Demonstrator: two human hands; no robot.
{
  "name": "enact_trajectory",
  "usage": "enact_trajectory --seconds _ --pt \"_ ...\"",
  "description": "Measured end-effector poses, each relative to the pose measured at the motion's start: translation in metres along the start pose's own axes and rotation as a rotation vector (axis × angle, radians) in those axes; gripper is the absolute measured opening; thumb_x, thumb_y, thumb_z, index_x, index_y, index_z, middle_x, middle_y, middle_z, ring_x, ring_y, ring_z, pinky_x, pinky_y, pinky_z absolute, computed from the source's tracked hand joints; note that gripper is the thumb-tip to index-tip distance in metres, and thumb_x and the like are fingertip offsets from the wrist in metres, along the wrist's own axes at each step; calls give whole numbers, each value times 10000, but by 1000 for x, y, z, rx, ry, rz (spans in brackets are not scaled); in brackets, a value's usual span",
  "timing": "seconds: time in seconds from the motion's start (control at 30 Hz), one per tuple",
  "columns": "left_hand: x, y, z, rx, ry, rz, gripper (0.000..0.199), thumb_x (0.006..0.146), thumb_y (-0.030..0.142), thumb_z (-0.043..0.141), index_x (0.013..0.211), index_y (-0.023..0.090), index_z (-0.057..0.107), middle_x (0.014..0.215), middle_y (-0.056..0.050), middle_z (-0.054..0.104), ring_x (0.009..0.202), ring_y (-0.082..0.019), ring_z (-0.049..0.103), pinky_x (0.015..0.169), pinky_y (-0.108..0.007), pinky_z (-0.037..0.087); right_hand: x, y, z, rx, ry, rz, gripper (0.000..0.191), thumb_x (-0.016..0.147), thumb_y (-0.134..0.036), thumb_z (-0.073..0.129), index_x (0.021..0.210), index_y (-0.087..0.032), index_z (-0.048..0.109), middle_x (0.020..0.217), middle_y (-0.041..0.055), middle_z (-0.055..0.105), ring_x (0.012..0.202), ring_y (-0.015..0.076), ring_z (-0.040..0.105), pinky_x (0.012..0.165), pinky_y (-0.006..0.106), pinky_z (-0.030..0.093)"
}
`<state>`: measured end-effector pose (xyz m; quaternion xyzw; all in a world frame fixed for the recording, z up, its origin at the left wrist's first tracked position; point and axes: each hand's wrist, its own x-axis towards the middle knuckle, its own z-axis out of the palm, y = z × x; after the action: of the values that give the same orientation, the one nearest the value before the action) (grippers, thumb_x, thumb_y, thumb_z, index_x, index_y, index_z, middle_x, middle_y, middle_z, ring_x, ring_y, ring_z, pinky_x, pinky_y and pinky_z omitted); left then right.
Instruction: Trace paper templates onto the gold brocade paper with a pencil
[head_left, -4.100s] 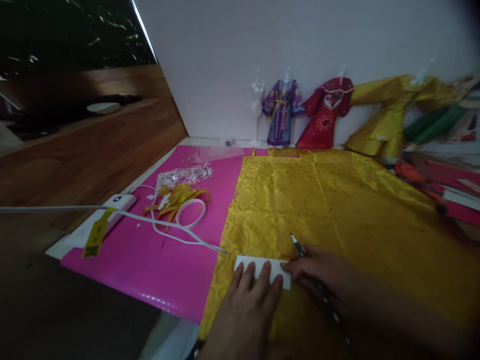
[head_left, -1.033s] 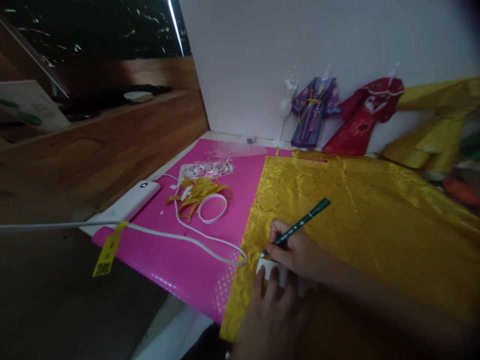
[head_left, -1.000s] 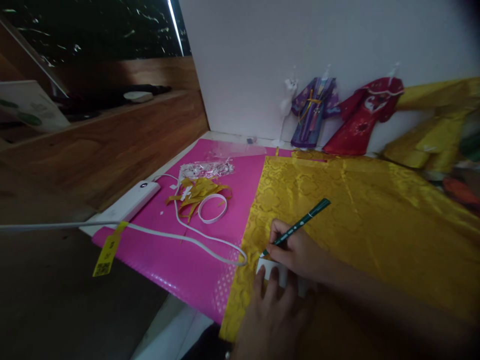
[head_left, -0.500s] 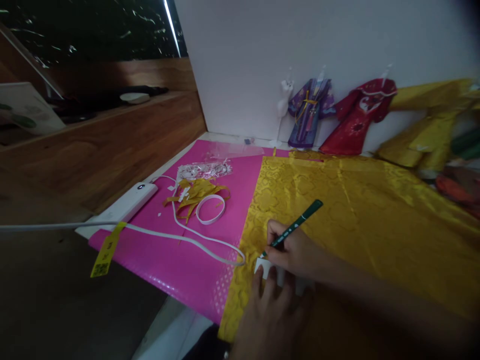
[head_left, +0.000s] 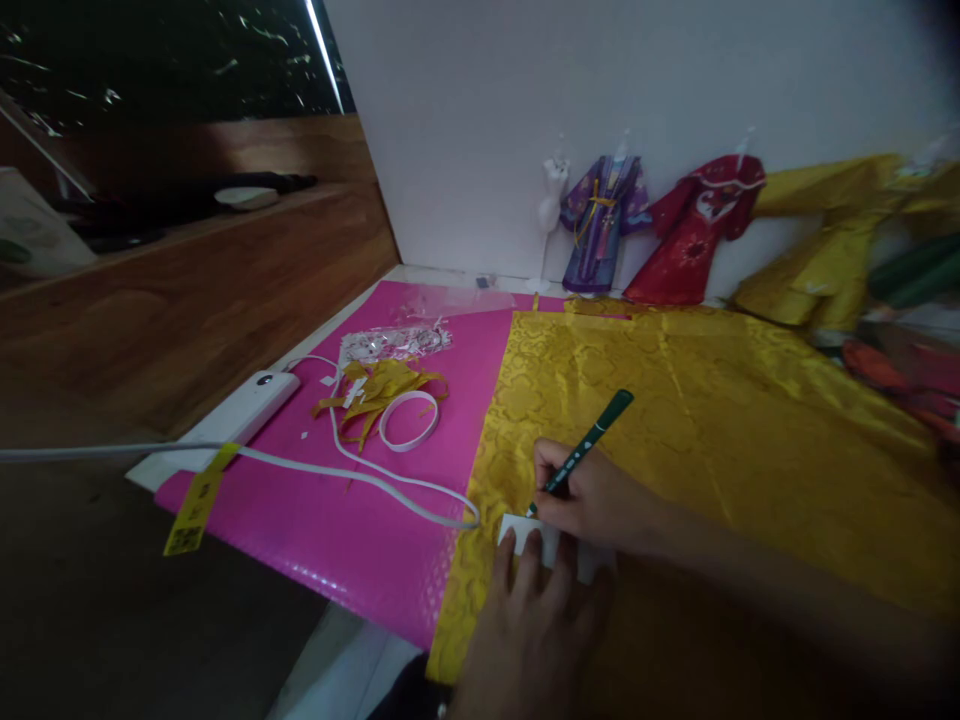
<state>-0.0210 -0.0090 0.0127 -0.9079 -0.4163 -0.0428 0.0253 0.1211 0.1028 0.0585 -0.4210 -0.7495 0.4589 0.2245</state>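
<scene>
My right hand (head_left: 592, 495) is closed round a dark green marker pen (head_left: 592, 438), its tip down at the upper edge of a small white card (head_left: 517, 522). The card lies on a large sheet of yellow patterned fabric (head_left: 645, 370). With fingers spread, my left hand (head_left: 529, 600) presses flat on the card and covers part of it. Beneath the fabric's left side shows a pink mat (head_left: 390, 560).
Left of the fabric lie a white ring (head_left: 409, 446), yellow fabric scraps (head_left: 379, 385), a clear bag (head_left: 394, 342) and a white cable (head_left: 360, 475) from a power strip (head_left: 244, 410). Small garments, one purple (head_left: 600, 230) and one red (head_left: 686, 240), stand along the wall.
The pen tip has shifted a little to the right along the card's upper edge. My left hand still presses the card. The whole view has slid slightly left.
</scene>
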Motion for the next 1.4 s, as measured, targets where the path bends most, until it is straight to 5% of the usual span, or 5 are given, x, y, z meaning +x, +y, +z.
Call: enact_trajectory --seconds 0.17,0.4,0.87,1.4 --pt "-2 -1 3 -6 -13 -21 576 976 469 504 1520 326 380 1482 -118 503 1254 -364 531 1041 -613 464 -5 6 -6 -20 -12 -2 276 705 -25 615 722 -250 456 603 -63 472 541 137 444 493 276 331" --pt "-1 -4 2 -96 -88 -1 973 741 864 563 1512 292 410 1475 -169 500 1214 -433 542 999 -676 457 -14 7 -16 -80 -5 21 237 721 -37 605 733 -236 477 609 -76 460 550 114 429 499 247 316" --pt "-3 -9 9 -20 68 24 978 706 932 489 1455 303 490 1414 -140 570 1147 -417 596 955 -623 493 -27 10 -28 -102 -11 76 197 716 -62 607 750 -218 491 621 -83 474 564 105 427 509 231 320" --pt "-4 -12 6 -71 27 14 976 712 943 453 1481 341 461 1434 -126 558 1187 -419 561 993 -611 434 -42 22 -40 -92 6 55 200 703 -48 588 741 -213 482 654 -62 501 592 112 435 527 241 329"
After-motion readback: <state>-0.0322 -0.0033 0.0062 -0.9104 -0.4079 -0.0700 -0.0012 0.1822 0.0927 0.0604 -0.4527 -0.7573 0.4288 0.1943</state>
